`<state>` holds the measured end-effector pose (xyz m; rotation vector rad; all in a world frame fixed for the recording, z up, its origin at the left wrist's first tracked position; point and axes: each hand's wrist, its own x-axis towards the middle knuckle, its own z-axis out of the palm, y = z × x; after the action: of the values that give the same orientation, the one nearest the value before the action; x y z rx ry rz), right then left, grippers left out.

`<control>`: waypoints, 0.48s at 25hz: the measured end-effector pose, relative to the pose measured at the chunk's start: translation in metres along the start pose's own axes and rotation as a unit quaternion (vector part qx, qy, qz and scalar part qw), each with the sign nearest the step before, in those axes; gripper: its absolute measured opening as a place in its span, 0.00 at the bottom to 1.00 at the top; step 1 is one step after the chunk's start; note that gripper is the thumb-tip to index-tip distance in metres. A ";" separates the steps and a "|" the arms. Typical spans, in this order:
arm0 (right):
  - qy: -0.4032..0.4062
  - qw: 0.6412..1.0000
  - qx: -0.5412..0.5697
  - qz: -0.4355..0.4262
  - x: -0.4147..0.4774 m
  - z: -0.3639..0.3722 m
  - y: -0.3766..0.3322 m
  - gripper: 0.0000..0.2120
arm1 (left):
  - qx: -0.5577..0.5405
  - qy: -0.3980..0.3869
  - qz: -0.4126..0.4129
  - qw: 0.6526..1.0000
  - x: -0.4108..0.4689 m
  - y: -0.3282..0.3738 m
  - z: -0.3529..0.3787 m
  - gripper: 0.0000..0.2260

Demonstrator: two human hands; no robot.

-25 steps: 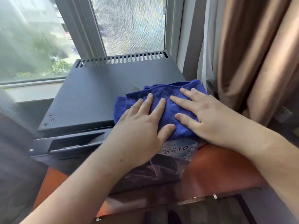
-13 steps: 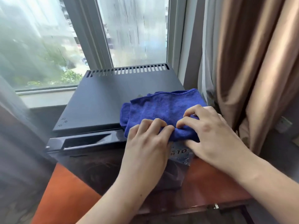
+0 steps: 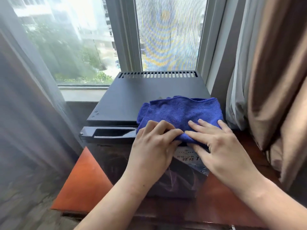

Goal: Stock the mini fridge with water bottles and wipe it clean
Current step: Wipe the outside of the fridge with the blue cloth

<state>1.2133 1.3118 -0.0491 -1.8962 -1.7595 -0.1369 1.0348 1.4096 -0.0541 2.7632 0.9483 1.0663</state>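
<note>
Setting: window [image 3: 74, 39] behind, sheer curtain [image 3: 25, 113] at left, brown drape [image 3: 274, 80] at right.
Surface: reddish wooden counter [image 3: 83, 183] carrying the mini fridge [image 3: 141, 93], black, vent slots along its back edge.
Cloth: blue microfibre cloth [image 3: 181, 112], folded, on the fridge top's front right corner, front edge drooping over the door.
Left hand: left hand [image 3: 152, 150] fingers curled, bunching the cloth's front edge.
Right hand: right hand [image 3: 221, 146] fingers straight and spread, flat on the cloth, thumb under the front edge against the door.
Door: shut; glossy label [image 3: 191, 156] partly hidden by both hands.
</note>
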 end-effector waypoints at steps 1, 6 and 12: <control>-0.001 1.000 0.007 0.001 0.004 0.004 -0.006 0.19 | -0.008 0.005 -0.008 1.000 -0.003 -0.007 -0.003 0.10; -0.021 0.999 0.039 -0.006 0.023 0.034 -0.052 0.24 | -0.037 0.028 -0.049 0.998 -0.021 -0.057 -0.025 0.10; -0.066 0.997 0.024 -0.044 0.064 0.072 -0.124 0.23 | -0.017 0.056 -0.083 0.995 -0.052 -0.130 -0.061 0.11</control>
<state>1.0847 1.4013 -0.0431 -1.8315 -1.9179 -0.0016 0.8976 1.4752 -0.0694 2.5676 1.1368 1.2077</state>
